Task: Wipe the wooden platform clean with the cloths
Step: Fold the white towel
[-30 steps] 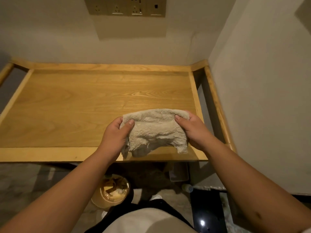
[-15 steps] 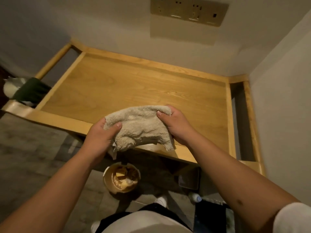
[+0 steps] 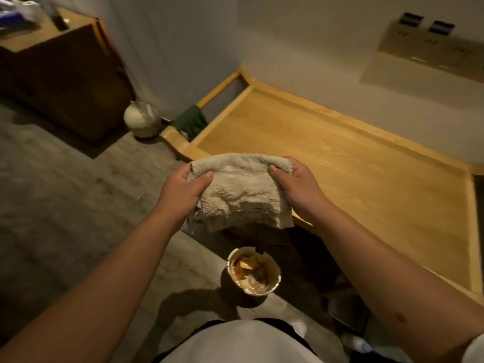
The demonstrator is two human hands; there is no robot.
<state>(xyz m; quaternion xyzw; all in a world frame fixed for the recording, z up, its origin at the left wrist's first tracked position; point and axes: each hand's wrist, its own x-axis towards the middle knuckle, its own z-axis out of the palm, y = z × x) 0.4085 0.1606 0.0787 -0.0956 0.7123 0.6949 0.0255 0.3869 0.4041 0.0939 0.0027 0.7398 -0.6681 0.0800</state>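
A beige terry cloth hangs in the air between my two hands, just in front of the platform's near left corner. My left hand pinches its left top corner and my right hand grips its right top corner. The wooden platform, light oak with a raised rim, stretches away to the right behind the cloth. A dark green cloth is draped over the platform's left rail.
A small waste bin with scraps stands on the floor below the cloth. A pale round object sits on the floor by a dark wooden cabinet at the left. A socket panel hangs on the wall.
The view has swung left and the cloth, still held by both hands, has come off the platform's front edge toward the left corner. The cabinet and floor have come into view.
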